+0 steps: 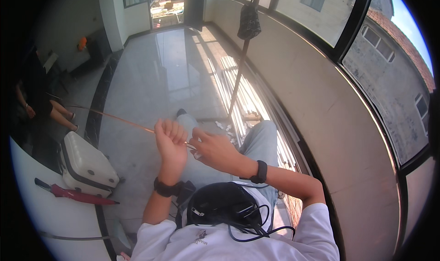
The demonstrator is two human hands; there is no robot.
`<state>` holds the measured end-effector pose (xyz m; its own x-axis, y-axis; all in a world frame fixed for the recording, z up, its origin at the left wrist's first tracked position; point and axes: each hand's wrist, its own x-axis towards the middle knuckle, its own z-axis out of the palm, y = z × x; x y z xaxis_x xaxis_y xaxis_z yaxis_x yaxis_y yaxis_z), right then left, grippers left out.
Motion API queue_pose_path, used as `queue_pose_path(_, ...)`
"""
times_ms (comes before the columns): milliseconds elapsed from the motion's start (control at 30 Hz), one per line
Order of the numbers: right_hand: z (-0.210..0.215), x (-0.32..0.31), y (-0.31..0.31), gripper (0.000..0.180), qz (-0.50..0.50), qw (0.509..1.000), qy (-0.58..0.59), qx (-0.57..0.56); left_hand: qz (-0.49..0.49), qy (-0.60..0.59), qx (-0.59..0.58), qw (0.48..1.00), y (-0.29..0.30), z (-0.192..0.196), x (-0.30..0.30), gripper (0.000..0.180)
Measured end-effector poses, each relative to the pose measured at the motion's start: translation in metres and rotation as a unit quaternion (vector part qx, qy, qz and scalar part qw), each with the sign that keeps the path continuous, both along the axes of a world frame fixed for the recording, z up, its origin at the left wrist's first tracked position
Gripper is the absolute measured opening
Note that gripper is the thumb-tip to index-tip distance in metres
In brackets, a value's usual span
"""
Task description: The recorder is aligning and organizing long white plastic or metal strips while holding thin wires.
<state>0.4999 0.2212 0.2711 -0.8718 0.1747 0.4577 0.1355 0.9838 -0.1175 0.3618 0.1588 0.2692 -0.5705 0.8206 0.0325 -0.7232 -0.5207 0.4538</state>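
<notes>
A long, thin copper-coloured strip (121, 119) stretches from the left side of the room to my hands. My left hand (171, 139) is closed in a fist around it, in front of my lap. Just to the right, my right hand (214, 151) pinches the short bit that comes out of that fist. A small pale piece (197, 155) shows below the right fingertips; its kind is too small to tell. Whether the strip is a wire or a flat band is unclear.
White strips (238, 86) lie along the window wall, with white scraps (223, 127) near my knee. A dark pole (239, 73) carries a dark bag (249, 22). To the left are a white suitcase (85, 162), a red umbrella (80, 194) and a seated person (41, 91).
</notes>
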Motion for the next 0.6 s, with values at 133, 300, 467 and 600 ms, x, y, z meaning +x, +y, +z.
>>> queue_pose_path(133, 0.007, 0.017, 0.014, 0.018, 0.007, 0.999, -0.039, -0.01, -0.002, -0.019, 0.007, 1.0, -0.01, 0.01, -0.004, 0.042)
queue_pose_path(300, -0.008, 0.094, 0.054, 0.013, -0.019, 0.99, -0.107, -0.088, 0.1, -0.03, 0.025, 0.994, -0.034, -0.002, -0.055, 0.042)
queue_pose_path(467, -0.025, 0.249, 0.086, 0.011, -0.215, 0.944, -0.19, -0.165, 0.112, -0.075, -0.017, 0.991, -0.05, -0.029, -0.101, 0.041)
queue_pose_path(600, -0.035, 0.301, 0.062, 0.012, -0.234, 0.928, -0.205, -0.206, 0.055, -0.125, -0.031, 0.99, -0.042, -0.054, -0.099, 0.04)
